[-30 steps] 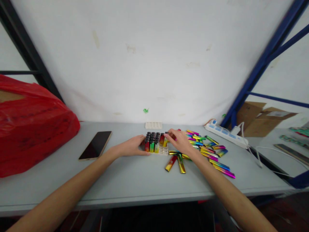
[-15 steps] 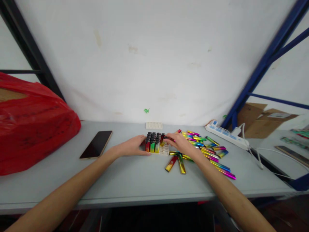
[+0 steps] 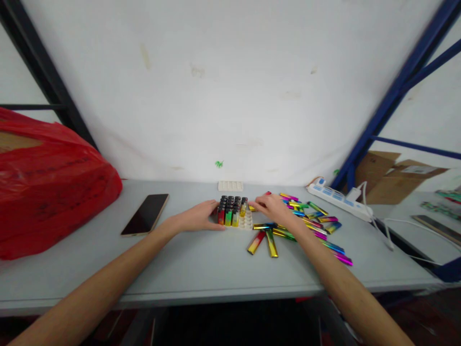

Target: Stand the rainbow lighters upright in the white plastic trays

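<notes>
While the left hand [image 3: 200,216] spans one end of the tray [image 3: 246,222], the right hand [image 3: 272,209] is beside its other end

As the tray sits on the grey table [image 3: 201,269], upright lighters [image 3: 228,211] with black tops fill its left part, and bare sockets show at its right front. The left hand's thumb and fingers are apart, set around the tray's left end, close against the lighters there. The right hand is just right of the tray, fingers bent, at the left edge of a heap of loose lighters [image 3: 322,219]; whether its fingers are clamped on one, I cannot tell. Two more, a red-and-yellow lighter [image 3: 256,242] and a gold lighter [image 3: 271,243], lie nearer the table's front edge.

Behind the tray, near the wall [image 3: 230,96], is a second white tray [image 3: 230,185]. A phone [image 3: 146,214] and a red bag [image 3: 54,187] lie to the left; a power strip [image 3: 338,202] lies to the right.
</notes>
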Tool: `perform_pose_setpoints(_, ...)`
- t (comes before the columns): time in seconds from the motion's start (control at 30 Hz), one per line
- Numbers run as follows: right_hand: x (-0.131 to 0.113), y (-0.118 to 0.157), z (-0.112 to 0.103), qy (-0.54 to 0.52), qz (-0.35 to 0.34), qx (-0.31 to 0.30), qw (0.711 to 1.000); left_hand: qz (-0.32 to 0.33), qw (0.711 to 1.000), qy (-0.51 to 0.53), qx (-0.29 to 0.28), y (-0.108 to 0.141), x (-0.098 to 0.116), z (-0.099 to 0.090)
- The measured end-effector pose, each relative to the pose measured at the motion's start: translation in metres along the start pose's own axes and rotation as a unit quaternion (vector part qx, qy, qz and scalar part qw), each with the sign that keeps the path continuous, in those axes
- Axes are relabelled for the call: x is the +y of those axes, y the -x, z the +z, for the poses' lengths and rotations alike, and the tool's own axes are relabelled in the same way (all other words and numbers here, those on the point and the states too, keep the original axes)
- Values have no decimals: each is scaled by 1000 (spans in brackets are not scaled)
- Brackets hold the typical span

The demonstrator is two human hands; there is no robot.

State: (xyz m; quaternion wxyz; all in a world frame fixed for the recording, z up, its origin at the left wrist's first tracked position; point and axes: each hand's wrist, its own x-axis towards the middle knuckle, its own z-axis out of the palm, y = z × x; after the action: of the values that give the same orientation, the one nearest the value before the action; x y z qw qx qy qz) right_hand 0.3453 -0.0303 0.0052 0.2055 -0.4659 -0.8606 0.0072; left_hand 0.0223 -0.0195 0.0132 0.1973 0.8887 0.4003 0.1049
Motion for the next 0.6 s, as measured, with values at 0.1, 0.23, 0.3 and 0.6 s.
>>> perform_pose_setpoints(0.1,18,5,-8,-18,8,-9,1000,-10,1000,5,3,1,1,0)
perform_pose_setpoints(0.23,30,7,-7,1,-3,-66,998,-13,1000,5,4,1,2,-1)
perform_pose_setpoints(0.3,30,6,-4,23,7,-77,997,-10,1000,0,6,1,2,-1)
perform_pose_setpoints(0.6,15,4,2,84,44,-70,993,1,1000,-14,12,-1,-1,0)
